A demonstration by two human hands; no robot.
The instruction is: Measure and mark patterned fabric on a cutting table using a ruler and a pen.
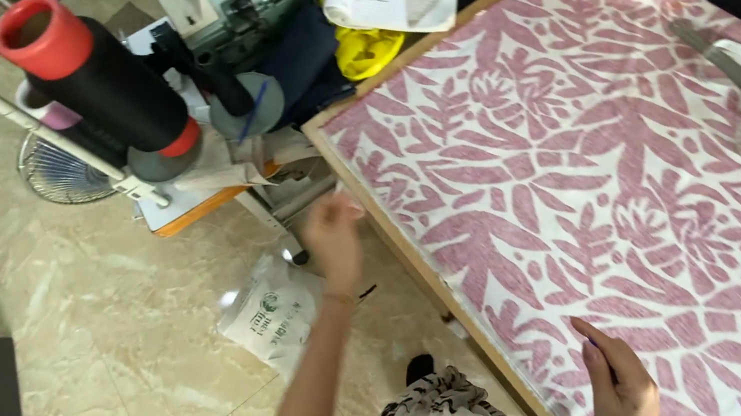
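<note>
Pale plastic bag with round green label: on marble floor, below left hand. Left hand raised, fingers loosely spread, holding nothing, beside table edge. Right hand flat on pink leaf-print white fabric, pinching thin dark pen.

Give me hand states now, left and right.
Left hand: blurred, at the edge of the patterned fabric; open or closed cannot be told.
Right hand: resting on the fabric, closed on a thin dark tool.

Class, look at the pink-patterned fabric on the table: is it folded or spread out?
Spread out: the pink-patterned fabric lies flat over the table, with its pattern unbroken.
</note>
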